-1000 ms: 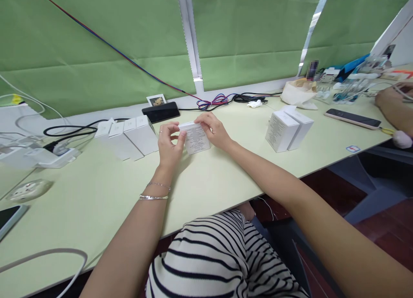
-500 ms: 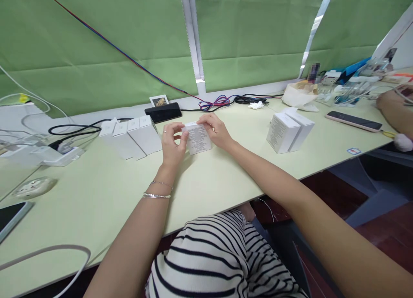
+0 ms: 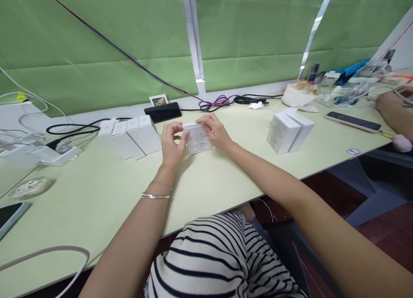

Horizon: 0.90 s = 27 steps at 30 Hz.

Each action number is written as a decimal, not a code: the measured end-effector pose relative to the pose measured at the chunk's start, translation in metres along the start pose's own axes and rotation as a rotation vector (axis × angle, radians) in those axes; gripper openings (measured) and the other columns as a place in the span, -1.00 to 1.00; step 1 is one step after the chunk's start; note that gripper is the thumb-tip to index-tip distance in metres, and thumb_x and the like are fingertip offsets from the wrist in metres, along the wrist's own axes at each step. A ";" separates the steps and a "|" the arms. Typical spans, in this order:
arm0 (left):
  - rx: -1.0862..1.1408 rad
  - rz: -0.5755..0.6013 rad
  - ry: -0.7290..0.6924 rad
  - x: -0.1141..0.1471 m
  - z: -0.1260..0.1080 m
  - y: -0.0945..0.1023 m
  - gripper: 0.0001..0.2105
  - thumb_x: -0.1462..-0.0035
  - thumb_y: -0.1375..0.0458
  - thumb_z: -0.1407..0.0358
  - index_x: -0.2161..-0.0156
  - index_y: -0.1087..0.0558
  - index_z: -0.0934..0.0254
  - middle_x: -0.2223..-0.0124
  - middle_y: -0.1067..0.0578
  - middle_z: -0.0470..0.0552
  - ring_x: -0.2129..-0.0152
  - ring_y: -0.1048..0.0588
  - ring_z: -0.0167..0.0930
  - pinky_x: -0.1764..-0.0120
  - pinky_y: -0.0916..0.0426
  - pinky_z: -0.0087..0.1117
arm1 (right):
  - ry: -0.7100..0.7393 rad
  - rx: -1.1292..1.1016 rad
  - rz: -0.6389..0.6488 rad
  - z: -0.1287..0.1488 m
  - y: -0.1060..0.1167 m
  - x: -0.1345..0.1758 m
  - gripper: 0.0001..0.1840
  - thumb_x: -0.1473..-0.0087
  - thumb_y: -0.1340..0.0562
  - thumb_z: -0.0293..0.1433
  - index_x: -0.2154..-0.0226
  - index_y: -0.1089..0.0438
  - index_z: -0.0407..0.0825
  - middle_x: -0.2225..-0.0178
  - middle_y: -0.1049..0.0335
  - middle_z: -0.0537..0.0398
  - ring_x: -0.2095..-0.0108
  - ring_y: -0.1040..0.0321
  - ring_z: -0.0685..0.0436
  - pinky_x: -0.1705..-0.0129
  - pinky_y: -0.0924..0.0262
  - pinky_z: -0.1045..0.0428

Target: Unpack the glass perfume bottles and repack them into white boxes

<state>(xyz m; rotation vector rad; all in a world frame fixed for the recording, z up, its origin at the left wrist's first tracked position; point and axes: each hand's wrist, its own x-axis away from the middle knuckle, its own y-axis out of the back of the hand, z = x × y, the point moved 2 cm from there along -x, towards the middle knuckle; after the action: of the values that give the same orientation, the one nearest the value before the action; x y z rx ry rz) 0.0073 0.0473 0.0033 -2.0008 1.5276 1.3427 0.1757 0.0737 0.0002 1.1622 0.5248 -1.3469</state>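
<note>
On table, both hands [image 3: 193, 138] gripping box [image 3: 199, 138]

The box [image 3: 198, 138] is white with black print. Left of it stand white boxes [image 3: 129, 136] on the pale green surface [image 3: 209, 181]; behind it lies a black phone [image 3: 163, 112].

Both hands gripped a small white box [image 3: 198, 138] that stood on the table [image 3: 209, 181], midway between its near and far edges: the left hand [image 3: 172, 145] pinched its left corner, and the right hand [image 3: 217, 132] cupped its right side.
</note>
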 end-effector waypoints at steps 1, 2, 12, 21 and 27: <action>-0.008 0.004 -0.010 0.000 0.000 0.001 -0.81 -0.08 -0.16 0.17 0.30 -0.30 0.22 0.18 -0.38 0.03 0.23 -0.44 -0.38 0.39 -0.41 -0.44 | 0.003 0.002 0.007 0.000 0.000 0.000 -0.69 -0.23 0.07 -0.36 0.19 -0.35 0.02 0.20 -0.25 -0.03 0.09 -0.22 -0.13 -0.02 -0.18 -0.11; -0.017 0.005 -0.021 0.000 0.000 0.001 -0.80 -0.07 -0.17 0.16 0.31 -0.30 0.22 0.19 -0.38 0.02 0.22 -0.44 -0.37 0.39 -0.41 -0.44 | -0.001 0.001 0.017 0.000 0.000 -0.001 -0.69 -0.22 0.07 -0.38 0.19 -0.35 0.02 0.20 -0.24 -0.02 0.09 -0.22 -0.13 -0.02 -0.18 -0.11; -0.025 0.033 -0.067 0.001 0.003 0.000 -0.78 -0.12 -0.13 0.20 0.15 -0.28 0.18 0.14 -0.36 0.02 0.27 -0.46 -0.41 0.37 -0.42 -0.43 | -0.041 -0.015 0.070 0.000 0.002 -0.005 -0.68 -0.19 0.04 -0.43 0.19 -0.39 -0.03 0.19 -0.23 -0.02 0.11 -0.23 -0.12 0.02 -0.19 -0.09; -0.044 0.022 -0.058 0.000 0.000 0.002 -0.82 -0.11 -0.14 0.18 0.22 -0.35 0.20 0.17 -0.35 0.00 0.29 -0.45 -0.41 0.37 -0.43 -0.43 | -0.050 0.059 0.105 0.001 0.001 -0.005 -0.68 -0.17 0.05 -0.48 0.18 -0.38 -0.02 0.14 -0.23 -0.05 0.09 -0.23 -0.14 0.04 -0.21 -0.08; -0.057 0.013 -0.086 -0.001 -0.001 0.002 -0.85 -0.11 -0.14 0.19 0.24 -0.36 0.20 0.22 -0.35 0.00 0.28 -0.43 -0.40 0.37 -0.43 -0.42 | -0.043 0.065 0.102 0.002 0.000 -0.005 -0.69 -0.19 0.04 -0.46 0.20 -0.38 -0.04 0.16 -0.24 -0.05 0.10 -0.23 -0.13 0.06 -0.21 -0.05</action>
<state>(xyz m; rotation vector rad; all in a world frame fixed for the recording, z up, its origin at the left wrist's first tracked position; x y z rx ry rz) 0.0064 0.0462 0.0052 -1.9423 1.4825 1.4739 0.1739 0.0745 0.0053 1.1947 0.3878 -1.3062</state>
